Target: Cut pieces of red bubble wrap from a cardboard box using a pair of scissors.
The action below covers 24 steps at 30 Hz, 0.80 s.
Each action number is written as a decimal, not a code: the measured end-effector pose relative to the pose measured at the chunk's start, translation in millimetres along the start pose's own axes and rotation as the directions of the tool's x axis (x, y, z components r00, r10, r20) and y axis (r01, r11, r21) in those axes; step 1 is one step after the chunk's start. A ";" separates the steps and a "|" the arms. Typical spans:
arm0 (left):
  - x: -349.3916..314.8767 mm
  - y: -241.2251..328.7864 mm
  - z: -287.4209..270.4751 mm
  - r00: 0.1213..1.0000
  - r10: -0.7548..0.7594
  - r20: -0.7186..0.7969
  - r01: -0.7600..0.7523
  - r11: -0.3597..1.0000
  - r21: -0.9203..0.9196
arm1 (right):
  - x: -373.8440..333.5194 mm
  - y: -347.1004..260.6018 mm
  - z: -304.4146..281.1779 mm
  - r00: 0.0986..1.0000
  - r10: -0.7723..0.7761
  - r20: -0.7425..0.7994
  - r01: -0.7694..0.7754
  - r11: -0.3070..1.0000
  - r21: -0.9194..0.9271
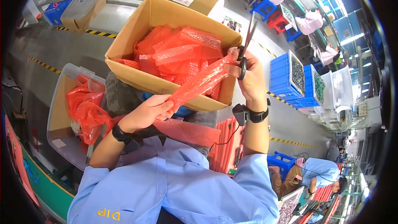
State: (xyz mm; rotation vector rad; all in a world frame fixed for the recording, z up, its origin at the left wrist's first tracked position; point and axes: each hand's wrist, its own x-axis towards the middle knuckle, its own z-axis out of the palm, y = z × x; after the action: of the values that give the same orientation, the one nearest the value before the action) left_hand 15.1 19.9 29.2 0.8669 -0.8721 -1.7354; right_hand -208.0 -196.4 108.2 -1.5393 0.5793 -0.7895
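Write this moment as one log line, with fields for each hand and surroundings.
left hand: holds red bubble-wrap strip | right hand: holds scissors at strip's far end | cardboard box of red bubble wrap on lap

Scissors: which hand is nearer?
Right. The right hand holds the scissors by the handles; the left hand is lower left, gripping the red bubble-wrap strip.

Light-blue sleeves — black wristbands
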 end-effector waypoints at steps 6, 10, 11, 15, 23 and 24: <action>4.7 -16.5 -6.6 0.991 0.103 -0.088 -0.103 0.995 0.004 | -23.8 -0.9 -1.1 0.993 0.026 -0.112 -0.083 0.841 -0.535; 7.0 -15.9 -12.2 0.978 0.160 -0.137 -0.165 0.986 -0.031 | -90.8 -7.0 1.8 0.983 0.148 -0.110 -0.184 0.773 -0.607; 8.0 -17.4 -13.5 0.974 0.168 -0.152 -0.176 0.983 -0.047 | -106.7 -12.9 4.6 0.956 0.281 -0.079 -0.270 0.748 -0.606; 12.6 -20.5 -15.3 0.969 0.198 -0.147 -0.208 0.977 -0.055 | -135.2 -14.8 35.3 0.950 0.273 0.152 -0.075 0.670 -0.739; 12.7 -13.9 2.7 0.962 0.250 -0.109 -0.243 0.967 0.074 | -137.8 15.2 49.5 0.818 0.511 0.263 -0.155 0.637 -0.755; 12.7 -13.4 3.6 0.964 0.247 -0.101 -0.237 0.966 0.104 | -134.1 15.5 50.6 0.810 0.515 0.279 -0.159 0.651 -0.742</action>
State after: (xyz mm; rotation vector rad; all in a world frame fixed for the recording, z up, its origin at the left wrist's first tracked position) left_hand 2.7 12.1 17.4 0.8706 -0.9452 -1.4308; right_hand -253.8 -64.6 72.0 -2.1238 0.8242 0.1791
